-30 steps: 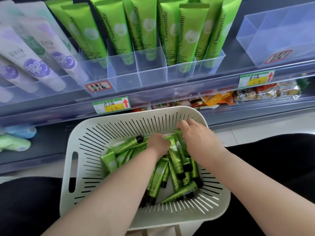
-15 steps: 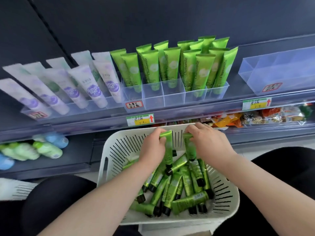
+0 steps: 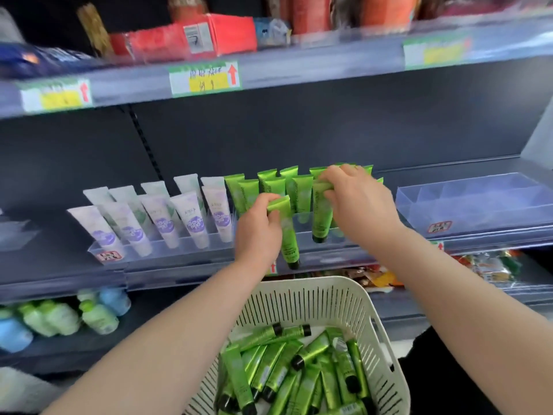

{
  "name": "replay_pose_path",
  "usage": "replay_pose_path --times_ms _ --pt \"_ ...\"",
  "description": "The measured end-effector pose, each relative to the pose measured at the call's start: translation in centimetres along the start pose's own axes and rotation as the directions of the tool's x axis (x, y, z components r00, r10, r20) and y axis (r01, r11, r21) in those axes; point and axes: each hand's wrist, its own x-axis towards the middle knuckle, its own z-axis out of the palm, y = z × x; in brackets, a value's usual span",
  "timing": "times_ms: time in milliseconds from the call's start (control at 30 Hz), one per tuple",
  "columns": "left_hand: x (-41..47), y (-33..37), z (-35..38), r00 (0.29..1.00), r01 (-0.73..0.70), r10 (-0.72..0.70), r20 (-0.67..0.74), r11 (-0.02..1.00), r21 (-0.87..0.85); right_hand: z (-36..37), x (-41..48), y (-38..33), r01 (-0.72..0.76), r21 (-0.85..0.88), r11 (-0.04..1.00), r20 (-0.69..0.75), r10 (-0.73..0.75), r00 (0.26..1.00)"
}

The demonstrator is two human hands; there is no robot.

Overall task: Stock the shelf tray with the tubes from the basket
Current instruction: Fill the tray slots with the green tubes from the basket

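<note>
My left hand [image 3: 258, 232] pinches the crimped top of a green tube [image 3: 288, 235] that hangs cap down in front of the clear shelf tray [image 3: 302, 244]. A second green tube [image 3: 322, 215] hangs from my right hand [image 3: 357, 202], which grips its top end; its black cap is level with the tray's front wall. Several green tubes [image 3: 270, 187] stand upright in the tray behind both hands. Below, the white slotted basket [image 3: 326, 298] holds several more green tubes [image 3: 299, 372] lying in a heap.
White and purple tubes [image 3: 161, 217] fill the tray to the left. A clear tray [image 3: 475, 205] sits at the right. Small bottles [image 3: 59, 319] lie on the lower shelf at left, snack packets [image 3: 484, 268] at right. Red boxes [image 3: 191, 37] stand on the shelf above.
Both hands picked a tube each out of the basket and lifted them up to the shelf tray. The camera view tilted upward, showing the upper shelf.
</note>
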Motion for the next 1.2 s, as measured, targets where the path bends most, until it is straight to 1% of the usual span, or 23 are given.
replay_pose_path --times_ms 100,200,333,500,567,633,733,833,967,1067,1200 --pt "1.8 1.4 -1.4 0.996 0.002 -0.001 -0.089 1.000 0.015 0.1 2.1 -0.4 0.007 0.003 1.000 -0.074 -0.007 0.997" --pt "3.0 2.1 -2.2 0.993 -0.016 0.018 -0.116 1.000 0.024 1.6 3.5 -0.5 0.031 -0.022 0.999 -0.060 -0.032 0.998" --pt "4.3 2.0 -2.3 0.992 -0.036 0.036 -0.118 0.999 -0.002 4.2 4.0 -0.1 0.061 -0.092 0.994 0.037 -0.058 0.998" --pt "6.1 1.9 -1.4 0.991 -0.050 0.051 -0.122 0.999 0.008 5.6 4.0 0.3 0.096 -0.132 0.987 0.176 -0.072 0.982" --pt "6.8 1.8 -0.8 0.993 -0.060 0.064 -0.098 0.998 0.036 5.9 4.0 0.6 0.104 -0.143 0.984 0.212 -0.072 0.975" --pt "7.5 1.7 0.0 0.995 -0.068 0.072 -0.062 0.995 0.070 6.1 4.2 1.0 0.099 -0.129 0.987 0.218 -0.069 0.974" --pt "8.2 1.9 0.9 0.998 -0.062 0.066 -0.026 0.991 0.114 6.0 4.2 1.5 0.107 -0.090 0.990 0.178 -0.090 0.980" --pt "9.0 2.2 1.6 0.997 -0.075 0.076 -0.005 0.990 0.118 5.9 4.0 2.0 0.118 -0.062 0.991 0.086 -0.112 0.990" --pt "9.4 2.4 2.6 0.993 -0.093 0.082 0.080 0.985 0.147 6.1 3.2 2.7 0.123 -0.060 0.991 -0.024 -0.125 0.992" --pt "9.3 2.0 3.4 0.985 -0.119 0.087 0.149 0.968 0.221 6.3 2.6 3.1 0.112 -0.060 0.992 -0.044 -0.115 0.992" --pt "9.0 1.4 4.0 0.978 -0.108 0.053 0.200 0.956 0.273 6.3 1.8 3.5 0.104 -0.059 0.993 -0.069 -0.108 0.992"
